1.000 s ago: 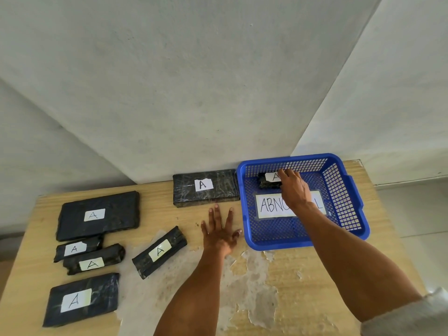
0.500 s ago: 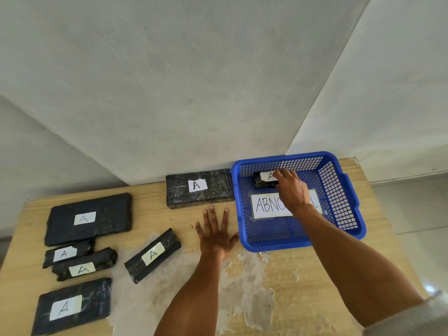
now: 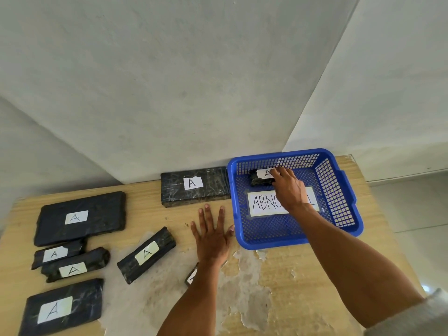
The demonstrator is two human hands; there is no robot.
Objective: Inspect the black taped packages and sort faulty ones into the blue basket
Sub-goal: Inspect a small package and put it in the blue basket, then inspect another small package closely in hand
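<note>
The blue basket [image 3: 274,243] stands at the table's back right, with a white "ABNORMAL" label [image 3: 261,203] on its floor. A small black taped package [image 3: 258,181] marked "A" lies at the basket's far end. My right hand [image 3: 288,187] reaches into the basket, its fingertips closed on that package's right end. My left hand [image 3: 212,234] lies flat on the table just left of the basket, fingers spread, holding nothing. Another small package [image 3: 191,277] is mostly hidden behind my left forearm.
Other black "A" packages lie on the wooden table [image 3: 303,287]: a long one [image 3: 215,187] by the wall, a large flat one [image 3: 101,212], two small ones [image 3: 75,247] [image 3: 97,259], a diagonal one [image 3: 164,238], and a flat one [image 3: 84,304] at the near left. The table's veneer is peeling near the front.
The view has shifted slightly, bringing the small package by my left forearm into sight. Both hands stay where they were, the right one on the package in the basket.
</note>
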